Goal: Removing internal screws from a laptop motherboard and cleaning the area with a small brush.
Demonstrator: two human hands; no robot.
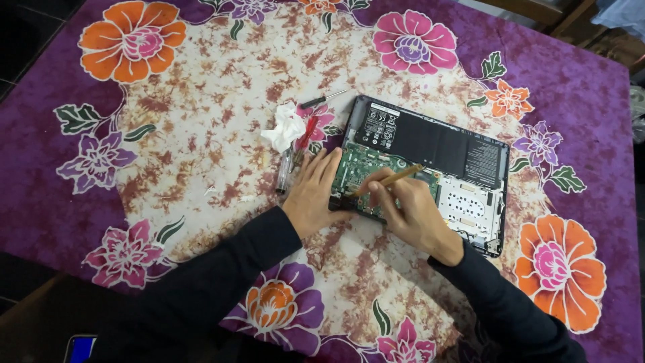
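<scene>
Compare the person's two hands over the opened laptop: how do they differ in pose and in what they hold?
The left hand lies flat, fingers spread, empty, on the opened laptop's near-left corner; the right hand is curled, gripping a wooden-handled brush. The left steadies at the edge; the right works over the green circuit board. Both wear dark sleeves.

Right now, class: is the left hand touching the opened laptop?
Touching. The head view shows the left hand lying flat, its fingers overlapping the edge of the opened laptop.
</scene>
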